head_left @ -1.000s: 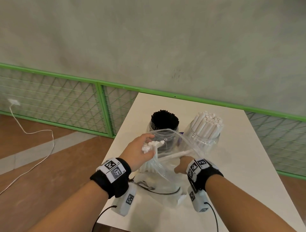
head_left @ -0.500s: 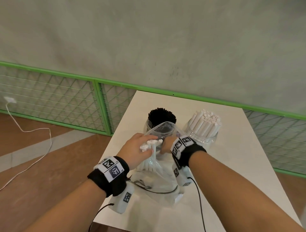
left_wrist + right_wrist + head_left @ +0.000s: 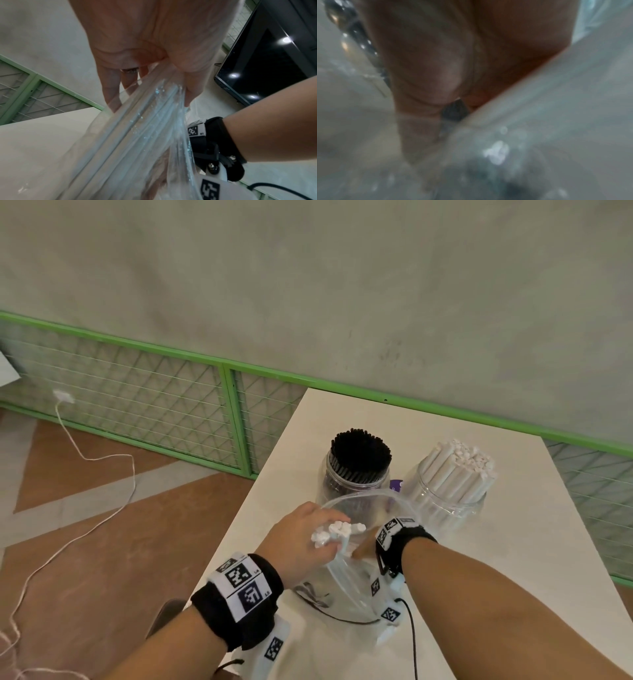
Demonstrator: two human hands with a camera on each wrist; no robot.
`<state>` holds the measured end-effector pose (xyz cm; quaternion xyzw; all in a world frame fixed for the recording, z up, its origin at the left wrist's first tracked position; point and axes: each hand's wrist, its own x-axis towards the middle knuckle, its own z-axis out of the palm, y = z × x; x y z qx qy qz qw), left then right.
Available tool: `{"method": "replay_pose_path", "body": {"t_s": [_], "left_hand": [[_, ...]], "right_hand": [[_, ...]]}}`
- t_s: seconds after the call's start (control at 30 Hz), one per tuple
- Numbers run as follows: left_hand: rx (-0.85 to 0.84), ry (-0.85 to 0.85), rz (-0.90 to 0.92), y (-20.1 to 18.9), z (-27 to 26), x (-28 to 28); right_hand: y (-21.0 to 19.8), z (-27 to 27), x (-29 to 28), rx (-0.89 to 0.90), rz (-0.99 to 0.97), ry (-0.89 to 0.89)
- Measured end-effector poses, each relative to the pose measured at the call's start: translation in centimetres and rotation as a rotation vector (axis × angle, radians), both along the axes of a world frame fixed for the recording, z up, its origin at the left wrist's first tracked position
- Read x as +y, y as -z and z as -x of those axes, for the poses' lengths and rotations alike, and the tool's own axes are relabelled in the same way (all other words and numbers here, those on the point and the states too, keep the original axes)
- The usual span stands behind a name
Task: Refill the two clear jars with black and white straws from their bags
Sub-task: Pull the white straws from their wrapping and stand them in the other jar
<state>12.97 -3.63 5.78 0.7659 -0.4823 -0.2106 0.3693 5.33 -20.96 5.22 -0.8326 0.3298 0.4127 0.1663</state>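
Observation:
My left hand (image 3: pixel 305 537) grips a bunch of white straws (image 3: pixel 337 530) through the rim of a clear plastic bag (image 3: pixel 356 587) that stands near the front of the white table (image 3: pixel 513 559). In the left wrist view its fingers (image 3: pixel 109 88) curl round the bag (image 3: pixel 137 135) with straws inside. My right hand (image 3: pixel 361 553) reaches down into the bag's open mouth, and only the wrist band shows above it. The right wrist view is blurred, so its fingers (image 3: pixel 409 142) cannot be read. Behind the bag stand a clear jar of black straws (image 3: pixel 358 467) and a clear jar of white straws (image 3: pixel 452 484).
A small purple thing (image 3: pixel 396 484) lies between the two jars. A green mesh fence (image 3: pixel 137 405) runs along the wall behind the table. A white cable (image 3: pixel 102 457) trails over the floor at the left. A dark screen (image 3: pixel 274 67) shows in the left wrist view.
My right hand let go of a white straw outside the bag, rose over the bag's mouth and has now gone down inside it. The left hand kept its hold.

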Motion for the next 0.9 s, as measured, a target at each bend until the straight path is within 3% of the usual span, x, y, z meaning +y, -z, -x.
{"method": "replay_pose_path", "body": {"t_s": [0.2, 0.37, 0.47, 0.57, 0.73, 0.9], "left_hand": [[-0.015, -0.013, 0.0, -0.2, 0.1, -0.1], [-0.031, -0.031, -0.007, -0.6, -0.1, -0.7], [-0.025, -0.036, -0.015, -0.9, -0.1, -1.1], [-0.039, -0.036, -0.038, -1.0, 0.0, -1.5], [-0.039, -0.054, -0.056, -1.2, 0.6, -2.4], [-0.046, -0.032, -0.054, -1.9, 0.7, -3.0]], "right_hand": [[-0.2, -0.3, 0.1, 0.092, 0.119, -0.134], [2.2, -1.4, -1.4, 0.06, 0.159, -0.279], [-2.3, -0.3, 0.5, -0.011, 0.195, -0.282], [-3.6, -0.3, 1.3, -0.073, 0.251, -0.315], [-5.4, 0.1, 1.8, -0.335, 0.205, -0.243], [-5.8, -0.1, 2.1, -0.324, 0.222, -0.252]]}}
